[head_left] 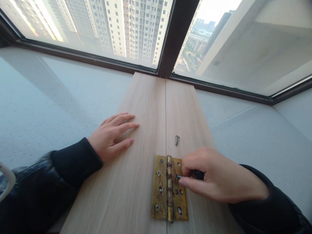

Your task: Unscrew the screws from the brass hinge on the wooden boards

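A worn brass hinge (156, 198) lies unfolded across the seam between two pale wooden boards, its knuckle along the gap. Screw heads show in several holes of its left leaf, and one sits in the lowest hole of the right leaf. My right hand (204, 175) is closed around a screwdriver (198, 174) with a dark handle, its thin metal tip at a hole in the right leaf. My left hand (114, 135) rests with fingers spread on the left board (146, 104). Above the hinge, loose screws (177, 140) lie together on the right board (185, 110).
The boards run up to a dark window frame (168, 39) at the back. A pale speckled sill (73, 87) lies on both sides of them. A curved white object (7, 182) shows at the left edge. Tall buildings stand beyond the glass.
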Motion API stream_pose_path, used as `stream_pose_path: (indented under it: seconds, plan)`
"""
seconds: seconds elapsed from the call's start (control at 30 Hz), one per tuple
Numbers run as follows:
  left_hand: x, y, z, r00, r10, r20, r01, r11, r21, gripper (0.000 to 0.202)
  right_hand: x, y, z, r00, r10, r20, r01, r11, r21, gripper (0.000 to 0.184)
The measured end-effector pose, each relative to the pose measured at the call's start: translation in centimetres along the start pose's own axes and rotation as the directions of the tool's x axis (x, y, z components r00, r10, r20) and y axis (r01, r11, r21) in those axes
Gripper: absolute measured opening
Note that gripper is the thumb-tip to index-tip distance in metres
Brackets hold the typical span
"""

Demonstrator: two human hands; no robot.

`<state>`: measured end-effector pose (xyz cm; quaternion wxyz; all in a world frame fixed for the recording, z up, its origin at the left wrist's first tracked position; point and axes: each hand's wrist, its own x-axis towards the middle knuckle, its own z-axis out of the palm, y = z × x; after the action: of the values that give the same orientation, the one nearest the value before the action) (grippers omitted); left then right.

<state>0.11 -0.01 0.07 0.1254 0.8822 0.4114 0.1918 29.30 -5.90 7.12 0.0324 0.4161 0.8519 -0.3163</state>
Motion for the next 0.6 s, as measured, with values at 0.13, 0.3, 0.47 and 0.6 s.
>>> stream_pose_path:
  seconds: [0.13,0.3,0.47,0.6]
  plan:
    - [-0.04,-0.03,-0.03,1.000,0.004,0.003,-0.004,1.000,0.000,0.041,-0.07,-0.36,-0.10,0.999,-0.049,0.001,0.049,0.999,0.005,0.018]
    - [-0.06,-0.03,-0.01,1.000,0.007,0.002,-0.007,1.000,0.002,0.042,-0.05,-0.69,-0.32,0.997,-0.068,0.028,0.067,0.997,0.041,0.011]
    - [-0.05,-0.06,0.00,1.000,0.011,0.002,-0.011,1.000,0.002,0.042,-0.24,-0.70,-0.32,0.995,-0.091,0.039,0.089,0.995,0.051,0.009]
    - [-0.04,-0.08,-0.02,1.000,0.014,-0.001,-0.014,1.000,0.002,0.041,-0.45,-0.67,-0.14,0.995,-0.092,0.033,0.091,0.995,0.031,0.010]
